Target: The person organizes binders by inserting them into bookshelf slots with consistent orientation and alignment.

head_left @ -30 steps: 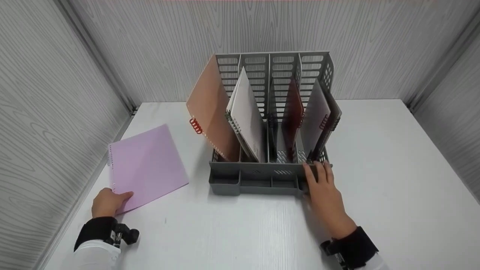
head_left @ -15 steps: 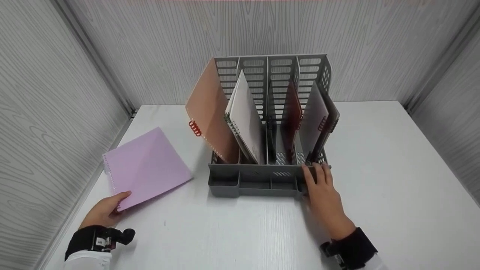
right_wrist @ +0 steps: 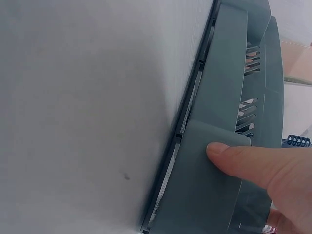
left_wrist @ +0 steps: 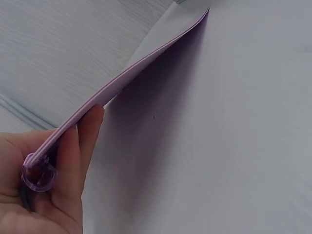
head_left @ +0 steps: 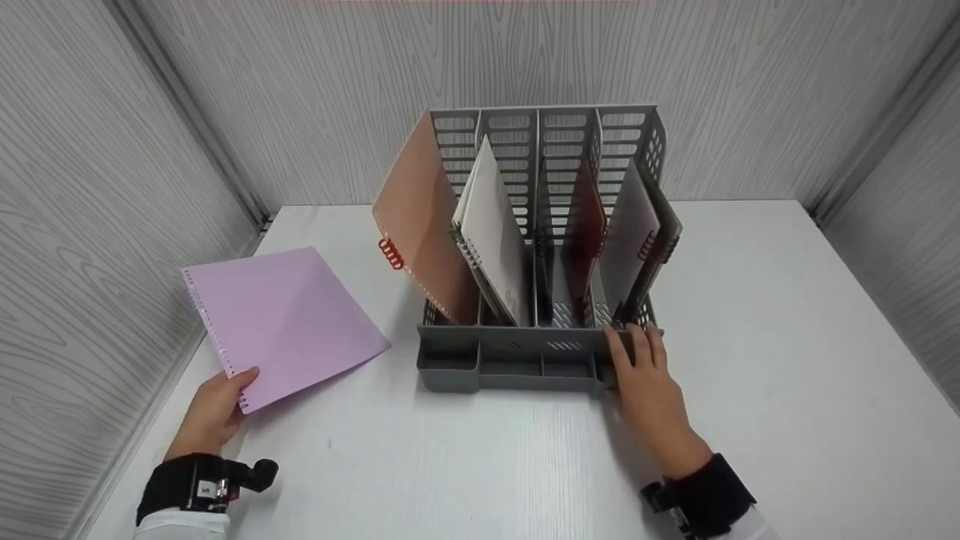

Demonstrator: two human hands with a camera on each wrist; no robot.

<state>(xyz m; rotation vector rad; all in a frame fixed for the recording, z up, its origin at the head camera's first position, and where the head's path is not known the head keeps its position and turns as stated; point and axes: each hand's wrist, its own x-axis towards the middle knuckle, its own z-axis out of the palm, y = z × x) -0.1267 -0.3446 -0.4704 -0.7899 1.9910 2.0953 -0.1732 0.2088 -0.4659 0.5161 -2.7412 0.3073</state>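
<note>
My left hand (head_left: 212, 412) grips a purple loose-ring notebook (head_left: 289, 322) by its near-left corner. The thumb lies on the cover and the fingers are underneath. In the left wrist view, the notebook (left_wrist: 122, 80) is tilted above the table, and a purple binding ring (left_wrist: 39, 175) sits against the palm. My right hand (head_left: 651, 401) holds the front right corner of a grey desk file organizer (head_left: 517, 337). Its fingers reach over the front wall. The right wrist view has the thumb (right_wrist: 239, 158) pressed on the organizer's front face (right_wrist: 209, 161).
Upright in the organizer's slots stand an orange notebook (head_left: 424, 225), white notebooks (head_left: 495, 232), a red notebook (head_left: 585, 232) and a grey one (head_left: 630, 232). Small front compartments (head_left: 510, 367) face me. Grey wood-grain walls (head_left: 525, 52) enclose the white table (head_left: 480, 465) at the back and sides.
My left hand has taken the purple notebook's near corner from below and raised it, turning the notebook and lifting its left edge. The right hand stays on the organizer.
</note>
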